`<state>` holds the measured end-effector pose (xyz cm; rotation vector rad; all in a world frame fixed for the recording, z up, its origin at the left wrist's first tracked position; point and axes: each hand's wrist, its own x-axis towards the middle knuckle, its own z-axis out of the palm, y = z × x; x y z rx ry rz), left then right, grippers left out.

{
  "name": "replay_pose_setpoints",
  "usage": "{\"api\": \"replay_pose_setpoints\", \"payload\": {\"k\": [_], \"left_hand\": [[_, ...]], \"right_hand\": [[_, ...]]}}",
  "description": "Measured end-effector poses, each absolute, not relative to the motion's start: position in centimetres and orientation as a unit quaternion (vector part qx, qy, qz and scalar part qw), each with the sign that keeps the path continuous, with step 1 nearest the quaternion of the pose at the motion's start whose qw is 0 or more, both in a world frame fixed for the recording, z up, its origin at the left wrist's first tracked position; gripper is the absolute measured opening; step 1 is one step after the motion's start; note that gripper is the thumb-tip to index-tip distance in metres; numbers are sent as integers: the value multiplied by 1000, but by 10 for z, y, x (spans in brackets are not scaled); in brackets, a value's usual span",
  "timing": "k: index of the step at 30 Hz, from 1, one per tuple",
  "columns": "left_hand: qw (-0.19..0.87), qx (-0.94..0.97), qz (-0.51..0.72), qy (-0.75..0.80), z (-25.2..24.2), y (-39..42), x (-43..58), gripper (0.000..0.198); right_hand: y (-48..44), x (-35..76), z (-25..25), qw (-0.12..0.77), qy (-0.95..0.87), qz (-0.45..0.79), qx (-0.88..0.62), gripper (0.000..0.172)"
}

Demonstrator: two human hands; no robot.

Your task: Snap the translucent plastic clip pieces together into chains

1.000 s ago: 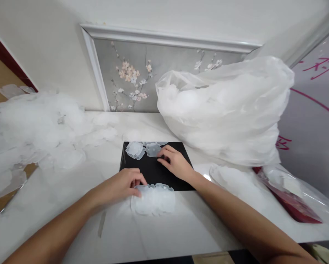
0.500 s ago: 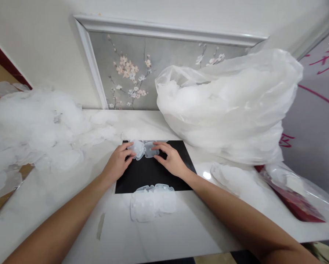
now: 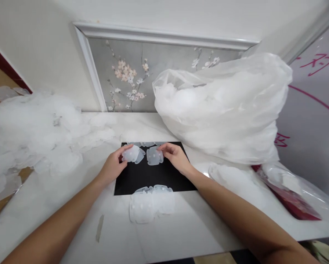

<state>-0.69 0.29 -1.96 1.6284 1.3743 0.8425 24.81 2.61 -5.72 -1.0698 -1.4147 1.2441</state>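
apparent pick-up: your left hand (image 3: 112, 167) grips overlapping plates (image 3: 131, 154), fingers (image 3: 124, 148) parted; your right hand (image 3: 177, 157) pinches one plate (image 3: 155, 157) near the black mat (image 3: 148, 179)'s far edge; lifting needs light pressure.

Left forearm (image 3: 62, 216): bare, slanting up from lower left. Left hand (image 3: 112, 167): centre-left, thumb and fingers in a pinch. Right forearm (image 3: 236, 209): bare, rising from lower right. Right hand (image 3: 177, 157): centre, fingers bent, likewise pinching.
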Motion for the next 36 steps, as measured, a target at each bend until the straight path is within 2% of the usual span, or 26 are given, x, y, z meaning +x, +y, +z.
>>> {"api": "replay_pose_setpoints", "payload": {"k": [4, 11, 19, 28, 31, 34, 36], "left_hand": [[499, 645, 304, 493, -14, -1, -15, 65], [545, 653, 272, 449, -16, 1, -23, 83], [582, 633, 276, 429, -17, 5, -24, 89], [584, 640, 264, 424, -15, 4, -26, 76], [572, 646, 269, 427, -14, 4, -26, 68], [538, 660, 269, 450, -15, 3, -23, 43], [482, 679, 286, 475, -15, 2, -21, 21]], "right_hand": [[26, 260, -54, 451, -604, 518, -404, 5], [25, 265, -56, 409, -634, 545, -365, 31], [25, 267, -54, 393, -643, 556, -350, 32], [21, 267, -48, 354, -702, 502, -360, 25], [20, 267, -46, 348, -722, 483, -353, 17], [17, 264, -42, 358, -733, 456, -355, 7], [15, 261, -40, 374, -717, 465, -359, 11]]}}
